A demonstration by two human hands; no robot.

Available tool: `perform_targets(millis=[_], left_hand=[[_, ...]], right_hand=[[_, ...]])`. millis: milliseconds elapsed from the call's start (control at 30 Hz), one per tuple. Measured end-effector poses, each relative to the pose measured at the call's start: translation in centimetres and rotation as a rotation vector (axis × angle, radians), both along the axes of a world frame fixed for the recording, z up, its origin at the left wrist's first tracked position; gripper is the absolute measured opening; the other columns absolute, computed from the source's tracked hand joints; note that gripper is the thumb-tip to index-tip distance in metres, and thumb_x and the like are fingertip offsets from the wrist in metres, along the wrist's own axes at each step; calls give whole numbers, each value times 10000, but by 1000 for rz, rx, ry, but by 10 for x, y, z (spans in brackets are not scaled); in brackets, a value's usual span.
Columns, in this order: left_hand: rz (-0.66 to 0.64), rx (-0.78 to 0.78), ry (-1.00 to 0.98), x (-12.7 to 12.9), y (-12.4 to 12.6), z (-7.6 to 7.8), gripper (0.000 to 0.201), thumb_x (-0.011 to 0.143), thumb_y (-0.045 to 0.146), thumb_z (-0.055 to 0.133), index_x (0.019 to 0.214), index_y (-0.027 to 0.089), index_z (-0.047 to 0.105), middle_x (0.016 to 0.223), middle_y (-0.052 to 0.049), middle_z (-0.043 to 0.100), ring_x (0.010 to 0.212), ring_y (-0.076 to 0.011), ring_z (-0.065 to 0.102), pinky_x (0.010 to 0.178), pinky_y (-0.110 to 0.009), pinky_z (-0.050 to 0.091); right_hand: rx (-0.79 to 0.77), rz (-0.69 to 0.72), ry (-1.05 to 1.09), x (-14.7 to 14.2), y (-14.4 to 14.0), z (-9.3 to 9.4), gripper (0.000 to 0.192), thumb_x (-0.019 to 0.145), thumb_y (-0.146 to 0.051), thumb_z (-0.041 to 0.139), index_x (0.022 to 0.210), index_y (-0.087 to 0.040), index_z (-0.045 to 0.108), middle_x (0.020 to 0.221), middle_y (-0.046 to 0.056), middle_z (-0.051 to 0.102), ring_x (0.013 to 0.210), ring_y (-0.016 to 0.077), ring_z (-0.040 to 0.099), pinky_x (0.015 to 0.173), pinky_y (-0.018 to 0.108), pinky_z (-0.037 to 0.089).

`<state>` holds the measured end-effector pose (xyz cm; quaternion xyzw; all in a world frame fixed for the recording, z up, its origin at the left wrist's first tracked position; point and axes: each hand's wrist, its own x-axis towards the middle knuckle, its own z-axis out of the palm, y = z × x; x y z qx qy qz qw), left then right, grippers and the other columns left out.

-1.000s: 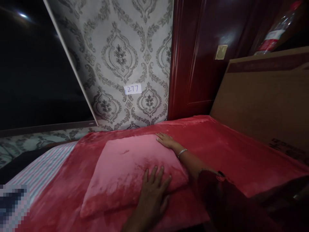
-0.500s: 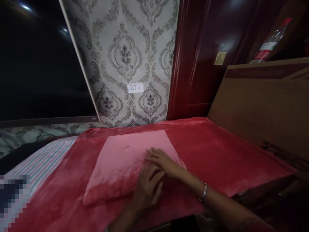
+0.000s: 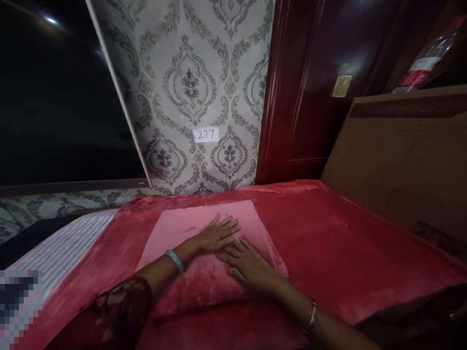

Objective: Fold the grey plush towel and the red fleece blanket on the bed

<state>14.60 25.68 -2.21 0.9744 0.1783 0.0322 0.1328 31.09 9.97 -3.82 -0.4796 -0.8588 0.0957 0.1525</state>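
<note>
A folded pink plush cloth lies flat on a red plush blanket, its near part a deeper red. My left hand rests palm down on the middle of the folded cloth, fingers spread toward the right. Just in front of it, my right hand is also laid flat on the cloth, its fingers pointing to the upper left and touching or nearly touching the left hand. Neither hand grips anything. The cloth's near left corner is hidden behind my left forearm.
A dark television screen stands at the left before a patterned wall bearing a "277" label. Striped fabric shows beside the blanket. On the right, a cardboard box carries a plastic bottle.
My left hand has moved up and forward from the near edge and now lies flat with fingers spread. My right hand has come slightly nearer me. The view has shifted a little.
</note>
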Motion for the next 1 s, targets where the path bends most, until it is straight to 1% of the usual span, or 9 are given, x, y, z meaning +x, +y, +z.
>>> perform_targets(millis=[67,167,267,367,500,600,700,900,1000], left_hand=[[36,44,22,6,15,0,566,1007,533,299,1542,349,293,1637,-36,248,1531,-246,134,1205,-591,-4],[181,85,75,17,31,6,617,975,563,367,1547,345,287,1651,-50,206,1527,-318,123,1179,-648,63],[313,89,108,27,42,8,642,954,598,380,1542,352,308,1641,-66,251,1483,-378,242,1152,-661,155],[335,92,86,32,49,3,634,946,627,363,1527,375,340,1600,-63,357,1413,-375,368,1128,-625,241],[331,130,20,32,54,-7,606,953,623,348,1509,382,379,1566,-46,418,1350,-353,432,1113,-591,273],[341,171,29,32,52,-8,602,966,591,347,1520,358,363,1570,-54,411,1350,-340,434,1117,-567,280],[358,192,72,34,47,-3,610,982,544,337,1544,310,318,1585,-80,383,1391,-323,400,1135,-558,263],[414,198,141,45,34,22,624,981,519,360,1539,242,334,1598,-154,333,1467,-396,276,1134,-706,94],[382,208,136,53,13,34,608,997,509,320,1537,230,336,1617,-146,289,1491,-345,246,1172,-646,86]], right_hand=[[-25,15,9,2,0,-1,531,1036,-439,367,1557,-366,292,1627,-11,284,1517,246,158,1226,544,87],[-47,27,27,4,0,-1,530,1042,-440,342,1563,-379,268,1644,-37,212,1530,230,93,1231,527,70],[-54,23,40,4,1,-1,540,1038,-440,357,1565,-397,246,1645,-51,197,1531,223,87,1233,524,73],[-48,23,46,5,1,-1,549,1033,-443,375,1565,-400,244,1645,-51,196,1531,224,85,1232,526,93],[-40,22,58,5,2,-1,540,1036,-444,369,1562,-390,260,1641,-51,218,1530,224,95,1232,523,88],[-35,20,64,5,2,0,529,1041,-449,353,1559,-376,278,1639,-48,231,1530,221,92,1233,517,81],[-20,5,65,3,2,2,521,1041,-454,353,1551,-362,307,1634,-39,251,1527,218,111,1232,510,89],[-1,-23,48,2,-2,15,479,1041,-441,365,1508,-342,408,1612,-16,320,1504,242,206,1218,513,133],[48,-75,35,8,-17,20,437,1030,-408,411,1442,-306,514,1554,29,431,1478,271,271,1204,536,158]])
